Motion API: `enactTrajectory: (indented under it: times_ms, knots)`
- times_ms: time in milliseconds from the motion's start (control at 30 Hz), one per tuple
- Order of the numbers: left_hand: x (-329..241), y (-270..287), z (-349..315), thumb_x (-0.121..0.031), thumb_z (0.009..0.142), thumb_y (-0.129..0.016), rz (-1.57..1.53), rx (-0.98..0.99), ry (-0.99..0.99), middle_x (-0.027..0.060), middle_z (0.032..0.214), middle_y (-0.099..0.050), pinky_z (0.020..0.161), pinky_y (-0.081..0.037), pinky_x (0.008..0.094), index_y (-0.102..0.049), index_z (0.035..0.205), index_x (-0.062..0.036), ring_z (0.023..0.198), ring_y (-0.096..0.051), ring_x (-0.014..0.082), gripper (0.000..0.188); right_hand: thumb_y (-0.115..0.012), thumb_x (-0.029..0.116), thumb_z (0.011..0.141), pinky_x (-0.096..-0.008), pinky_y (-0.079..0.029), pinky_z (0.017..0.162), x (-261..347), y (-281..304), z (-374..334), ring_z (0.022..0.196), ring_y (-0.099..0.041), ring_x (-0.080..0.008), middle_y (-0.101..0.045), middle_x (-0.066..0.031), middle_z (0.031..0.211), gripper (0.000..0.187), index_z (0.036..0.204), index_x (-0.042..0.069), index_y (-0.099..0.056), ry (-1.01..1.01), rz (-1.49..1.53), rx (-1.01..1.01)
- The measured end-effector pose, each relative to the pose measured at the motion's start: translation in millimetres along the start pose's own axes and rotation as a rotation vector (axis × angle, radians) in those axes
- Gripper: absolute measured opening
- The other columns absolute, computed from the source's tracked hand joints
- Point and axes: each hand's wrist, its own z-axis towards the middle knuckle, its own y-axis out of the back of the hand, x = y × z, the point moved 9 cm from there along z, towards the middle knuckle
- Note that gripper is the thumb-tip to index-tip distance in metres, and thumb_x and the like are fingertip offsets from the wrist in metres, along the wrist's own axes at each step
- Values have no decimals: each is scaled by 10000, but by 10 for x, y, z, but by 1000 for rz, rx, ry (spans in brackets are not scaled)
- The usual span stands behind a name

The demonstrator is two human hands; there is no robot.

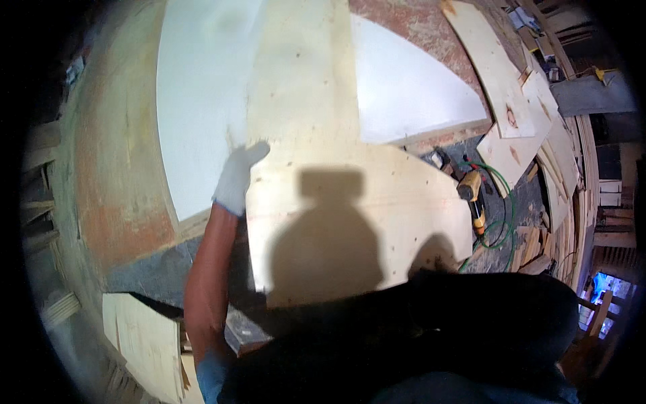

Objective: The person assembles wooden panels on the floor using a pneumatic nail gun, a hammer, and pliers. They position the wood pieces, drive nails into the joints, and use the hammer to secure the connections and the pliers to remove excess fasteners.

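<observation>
My left hand, in a pale glove, is at the upper left edge of a light plywood panel. Its thumb lies over the panel's face, and the other fingers are mostly hidden at the edge. The panel has a curved upper right side and lies in front of me, with shadows across it. Its far edge meets a pale plywood strip that runs away from me between a long white sheet and a white curved piece. My right hand does not show; a dark shape covers the lower right.
Right of the panel lies a yellow-and-black air nailer near a looped green hose. Plywood offcuts overlap at the far right. A cut wooden board leans at the lower left, beside my forearm.
</observation>
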Motion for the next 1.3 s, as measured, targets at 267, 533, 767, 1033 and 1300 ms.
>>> enactTrajectory:
  times_ms: [267,533,767,1033,1300]
  knots:
    - [-265,471,-686,-266,977,-603,-100,-230,-158,155,1153,-689,925,-564,368,-612,1262,38,1034,-679,228,417,-534,429,1019,-399,-569,773,462,-38,336,814,-682,-275,-709,-101,889,437,1030,20,-688,166,-108,96]
    - [-218,449,-1067,-373,1000,-574,-335,-225,-120,202,1355,-614,1018,-536,431,-530,1377,50,1174,-645,314,569,-511,442,1044,-384,-574,762,906,428,631,784,-685,-254,-713,-84,858,469,1008,11,-695,281,-138,109]
    - [701,188,-1285,-328,1035,-558,268,-463,-301,208,1322,-623,982,-544,406,-516,1392,63,1169,-644,302,531,-564,444,1020,-340,-566,770,552,864,1288,862,-705,-221,-738,-93,932,459,1077,11,-707,49,977,-154]
    - [2095,-129,-1589,-206,1053,-545,67,-189,-121,180,1416,-560,1042,-479,360,-462,1430,59,1269,-541,269,468,-548,425,1031,-344,-558,798,398,487,1221,901,-689,-217,-725,-93,983,450,1124,6,-682,91,1420,-209]
    - [1232,255,-1292,-208,1034,-614,-728,-534,49,-54,624,-467,377,-341,168,-542,825,-151,465,-422,37,229,-531,406,1042,-349,-551,825,434,617,1164,941,-673,-213,-712,-93,1034,444,1171,1,-658,185,1543,-262]
